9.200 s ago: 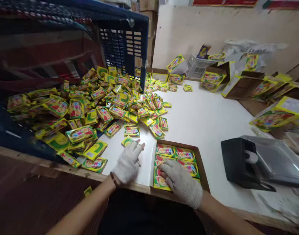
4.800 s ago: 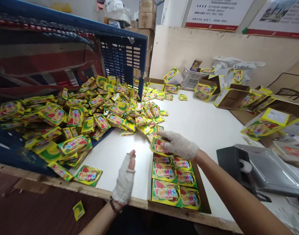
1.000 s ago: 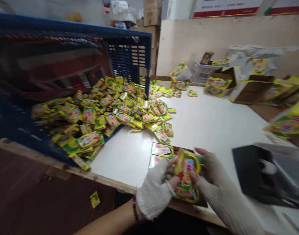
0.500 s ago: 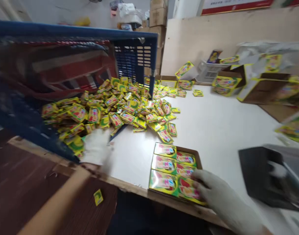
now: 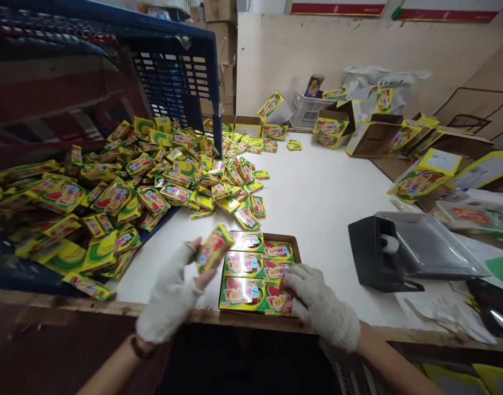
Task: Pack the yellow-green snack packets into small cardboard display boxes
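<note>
My left hand [image 5: 169,299], in a white glove with bare fingertips, holds a small yellow-green Twins packet [image 5: 215,249] between thumb and fingers, just left of an open carton [image 5: 297,252]. Inside the carton, packets [image 5: 242,293] lie face up in two columns. My right hand [image 5: 323,307], gloved the same way, bends its fingers over the near packet [image 5: 273,299] of the right column, thumb and fingertips on it. Part of that packet is hidden by the fingers. Loose packets [image 5: 152,197] form a big heap to the left.
A tipped blue crate [image 5: 218,99] spills the heap onto the white table [image 5: 317,192]. A black tape dispenser [image 5: 370,255] stands at right beside a clear plastic lid [image 5: 436,247]. Opened cartons [image 5: 374,140] and a white basket [image 5: 306,109] line the back.
My left hand has come from the heap's near edge rightward to the carton, now with a packet in it. My right hand stays at the carton's right side. The view has turned right.
</note>
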`<control>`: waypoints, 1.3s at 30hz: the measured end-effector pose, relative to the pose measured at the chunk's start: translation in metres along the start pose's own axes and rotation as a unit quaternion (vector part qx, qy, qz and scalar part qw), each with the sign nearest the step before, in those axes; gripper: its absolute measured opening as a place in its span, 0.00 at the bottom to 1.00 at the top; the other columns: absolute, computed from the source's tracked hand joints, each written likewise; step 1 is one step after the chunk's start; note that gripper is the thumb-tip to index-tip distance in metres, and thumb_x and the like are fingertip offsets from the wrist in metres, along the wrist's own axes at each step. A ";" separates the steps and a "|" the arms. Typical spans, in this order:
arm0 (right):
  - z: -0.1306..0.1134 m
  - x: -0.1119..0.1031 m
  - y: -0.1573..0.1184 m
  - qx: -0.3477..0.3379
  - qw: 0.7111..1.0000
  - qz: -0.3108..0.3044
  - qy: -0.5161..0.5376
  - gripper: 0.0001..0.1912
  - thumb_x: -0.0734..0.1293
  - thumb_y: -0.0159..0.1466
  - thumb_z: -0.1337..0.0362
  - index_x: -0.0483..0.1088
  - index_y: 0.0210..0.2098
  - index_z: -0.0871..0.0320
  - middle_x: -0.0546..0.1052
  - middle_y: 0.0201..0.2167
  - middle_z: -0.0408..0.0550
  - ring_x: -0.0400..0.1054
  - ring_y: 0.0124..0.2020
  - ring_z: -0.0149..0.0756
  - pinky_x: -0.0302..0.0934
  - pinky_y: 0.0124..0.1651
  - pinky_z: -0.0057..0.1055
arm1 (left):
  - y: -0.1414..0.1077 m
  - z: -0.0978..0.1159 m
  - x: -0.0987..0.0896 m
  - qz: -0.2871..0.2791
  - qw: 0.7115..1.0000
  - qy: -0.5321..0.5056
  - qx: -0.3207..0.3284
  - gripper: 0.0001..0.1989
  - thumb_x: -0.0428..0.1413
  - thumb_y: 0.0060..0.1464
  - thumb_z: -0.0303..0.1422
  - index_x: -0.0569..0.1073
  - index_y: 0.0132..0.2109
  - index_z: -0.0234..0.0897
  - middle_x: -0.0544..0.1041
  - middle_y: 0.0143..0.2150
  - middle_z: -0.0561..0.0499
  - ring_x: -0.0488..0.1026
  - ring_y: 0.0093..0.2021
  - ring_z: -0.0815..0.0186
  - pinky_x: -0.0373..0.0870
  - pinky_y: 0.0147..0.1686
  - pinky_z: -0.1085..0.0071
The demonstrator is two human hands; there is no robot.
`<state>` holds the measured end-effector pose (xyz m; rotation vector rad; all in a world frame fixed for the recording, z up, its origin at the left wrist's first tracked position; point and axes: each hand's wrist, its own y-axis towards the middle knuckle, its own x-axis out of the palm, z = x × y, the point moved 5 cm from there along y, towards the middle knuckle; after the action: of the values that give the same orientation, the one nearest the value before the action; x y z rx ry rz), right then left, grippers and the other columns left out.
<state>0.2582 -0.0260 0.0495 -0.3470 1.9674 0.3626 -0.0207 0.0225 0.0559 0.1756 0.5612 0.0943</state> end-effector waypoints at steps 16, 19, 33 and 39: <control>0.024 -0.010 -0.013 -0.040 0.995 -0.093 -0.005 0.08 0.71 0.58 0.62 0.74 0.37 0.56 0.75 0.41 0.50 0.66 0.42 0.41 0.60 0.46 0.38 | -0.028 0.022 0.078 -0.067 0.970 -0.228 -0.043 0.26 0.62 0.51 0.44 0.70 0.54 0.37 0.74 0.56 0.43 0.74 0.53 0.56 0.76 0.49 0.62; 0.009 -0.012 -0.011 -0.063 0.979 -0.171 -0.093 0.04 0.68 0.62 0.62 0.75 0.33 0.54 0.76 0.39 0.50 0.65 0.44 0.43 0.58 0.46 0.40 | -0.028 0.020 0.078 -0.072 0.969 -0.232 -0.038 0.27 0.62 0.51 0.44 0.70 0.55 0.38 0.72 0.58 0.44 0.72 0.55 0.55 0.75 0.51 0.62; -0.008 -0.017 0.028 0.137 0.755 0.010 0.641 0.26 0.68 0.59 0.46 0.63 0.49 0.55 0.75 0.47 0.53 0.72 0.44 0.41 0.68 0.44 0.37 | -0.029 0.079 0.080 0.003 0.969 -0.072 0.236 0.29 0.57 0.58 0.38 0.59 0.64 0.44 0.69 0.59 0.43 0.70 0.57 0.57 0.70 0.55 0.59; 0.038 -0.074 0.044 0.087 0.890 0.073 0.443 0.22 0.66 0.61 0.51 0.64 0.51 0.54 0.74 0.41 0.47 0.69 0.39 0.36 0.67 0.42 0.33 | -0.049 0.094 0.097 -0.151 0.926 0.056 0.342 0.14 0.53 0.59 0.44 0.73 0.43 0.38 0.76 0.39 0.47 0.74 0.43 0.58 0.65 0.56 0.51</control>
<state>0.3016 0.0355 0.1062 -0.2671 2.9140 0.1107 0.1133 -0.0257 0.0747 0.7641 0.7133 -0.4037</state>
